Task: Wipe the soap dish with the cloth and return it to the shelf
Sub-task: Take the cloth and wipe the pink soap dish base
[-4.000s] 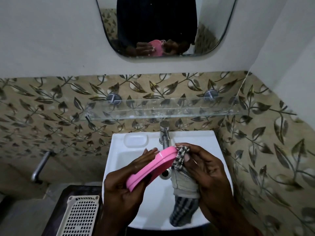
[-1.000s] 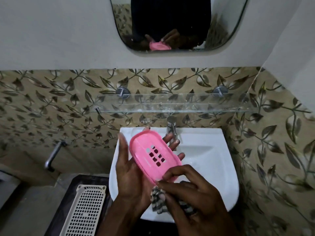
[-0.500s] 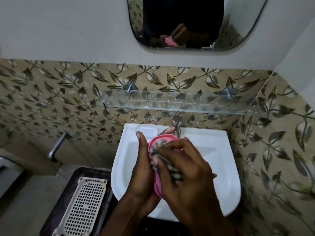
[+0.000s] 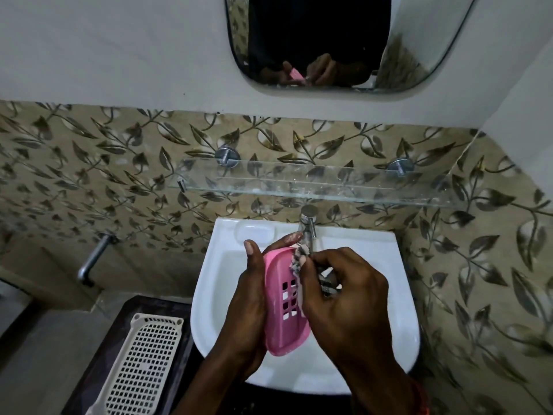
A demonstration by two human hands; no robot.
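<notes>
Both hands over sink [image 4: 227, 277] | left [image 4: 245, 307] grips soap dish [image 4: 284, 310] | right [image 4: 344, 298] pinches cloth [image 4: 297, 259]

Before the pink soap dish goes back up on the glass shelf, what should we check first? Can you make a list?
1. Left hand holds the soap dish firmly: ok.
2. Right hand grips the cloth at the dish's top rim: ok.
3. Dish wiped all over: cannot tell, its underside is hidden.
4. Room on the glass shelf: ok, nothing stands on it.
5. Shelf clean: not ok, white specks show on it.
6. Tap off: cannot tell.
</notes>
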